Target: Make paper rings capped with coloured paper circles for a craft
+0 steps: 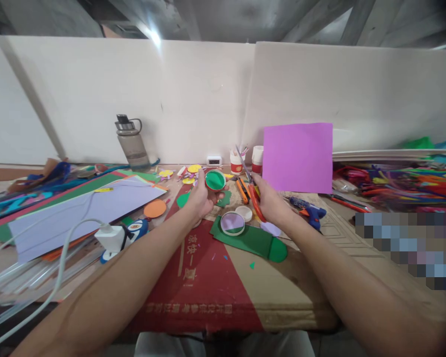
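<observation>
My left hand (202, 198) is closed around a small round cup-like piece (215, 180), its white rim toward me and shiny green inside. In my right hand (269, 201) is a pair of scissors (253, 196) with orange handles, blades pointing up and away. I cannot tell how far the blades are parted. Below the hands lies a strip of green paper (252, 240) with one rounded end. On it rests a clear round ring (232, 223), and a white disc (244, 214) sits just behind. An orange utility knife (242, 190) lies between the hands.
Cardboard (282, 292) covers the work surface. To the right are a blue glue gun (312, 213), a purple sheet (297, 158) standing upright, and colourful pipe cleaners (405, 183). Paper sheets (85, 213), a white plug with cable (111, 238) and a bottle (133, 146) stand left.
</observation>
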Demonstrator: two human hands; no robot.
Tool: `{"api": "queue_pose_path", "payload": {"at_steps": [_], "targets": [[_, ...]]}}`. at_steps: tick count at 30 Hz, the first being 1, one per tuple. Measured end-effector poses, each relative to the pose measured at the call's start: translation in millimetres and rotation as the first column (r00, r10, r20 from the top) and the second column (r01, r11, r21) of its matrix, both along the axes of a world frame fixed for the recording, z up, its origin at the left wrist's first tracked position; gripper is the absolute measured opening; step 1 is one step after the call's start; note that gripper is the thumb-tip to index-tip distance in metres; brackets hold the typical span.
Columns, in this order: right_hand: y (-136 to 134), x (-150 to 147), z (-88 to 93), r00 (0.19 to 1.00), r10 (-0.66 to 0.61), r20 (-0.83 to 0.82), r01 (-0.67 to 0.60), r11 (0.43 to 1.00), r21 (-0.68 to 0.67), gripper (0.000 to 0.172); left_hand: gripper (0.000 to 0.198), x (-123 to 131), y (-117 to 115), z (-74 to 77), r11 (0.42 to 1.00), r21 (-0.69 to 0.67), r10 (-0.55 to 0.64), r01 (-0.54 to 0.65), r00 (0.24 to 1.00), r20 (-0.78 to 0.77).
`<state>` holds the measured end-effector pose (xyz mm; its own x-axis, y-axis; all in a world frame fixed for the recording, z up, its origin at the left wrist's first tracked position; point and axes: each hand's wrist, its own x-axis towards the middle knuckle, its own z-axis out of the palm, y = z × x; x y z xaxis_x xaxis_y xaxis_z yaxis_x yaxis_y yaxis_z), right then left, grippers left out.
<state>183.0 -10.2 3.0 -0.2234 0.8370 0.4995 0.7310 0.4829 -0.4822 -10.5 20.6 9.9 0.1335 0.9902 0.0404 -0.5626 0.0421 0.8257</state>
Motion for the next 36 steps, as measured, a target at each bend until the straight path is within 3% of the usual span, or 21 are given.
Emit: {"api": "queue_pose_path", "payload": {"at_steps": [7,17,25,36], "targets": [[-1,-3,-0.1,0.980,-0.023,0.196,0.023,1.000,0.001,0.041,0.073,-4,0,-1.9,1.000,-0.006,-0.014,0.013,0.994,-0.109],[-1,-6,-4.1,0.948,-0.062,0.311,0.060,0.998,0.016,0.044,0.069,1,-6,-3.5,0.993,0.109,0.061,-0.044,0.986,-0.156],[-2,-7,-4.7,0.940,-0.070,0.334,0.049,0.996,0.072,0.043,0.071,-1,-7,0.3,0.996,0.071,0.075,-0.061,0.975,-0.208],[1,-4,-5.5,0.920,-0.067,0.387,0.029,0.994,0.103,0.043,0.066,-11,0,5.8,0.999,-0.031,0.039,-0.044,0.989,-0.145]]}}
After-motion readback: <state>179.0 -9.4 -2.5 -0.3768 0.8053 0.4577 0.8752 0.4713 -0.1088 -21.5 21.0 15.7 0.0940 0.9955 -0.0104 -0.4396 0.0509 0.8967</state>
